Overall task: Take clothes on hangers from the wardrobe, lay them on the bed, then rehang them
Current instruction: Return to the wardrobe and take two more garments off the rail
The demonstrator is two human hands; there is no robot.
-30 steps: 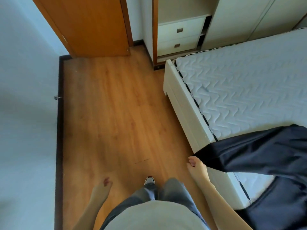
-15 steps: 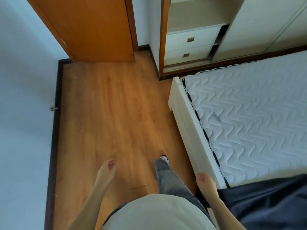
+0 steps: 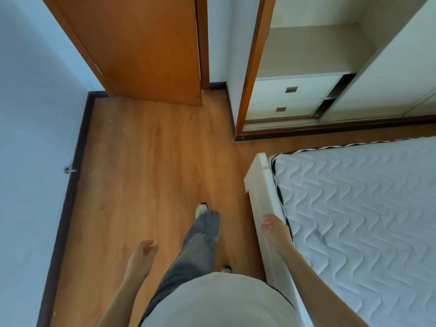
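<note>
Two empty hands hang loosely curled: the left hand [image 3: 141, 253] well clear of the bed [image 3: 354, 208], the right hand [image 3: 273, 226] just beside its white side rail [image 3: 262, 185]. No clothes or hangers show; the open wardrobe [image 3: 295, 95] stands just past the bed's corner. The likely snag is a knuckle or shin clipping that hard corner if the person cuts in tight. Bare floor [image 3: 146, 166] on the side away from the bed leaves walking room.

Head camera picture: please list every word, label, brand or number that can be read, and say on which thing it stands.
None. No readable text shows on the door, the wardrobe, the bed or the shoe.
</note>
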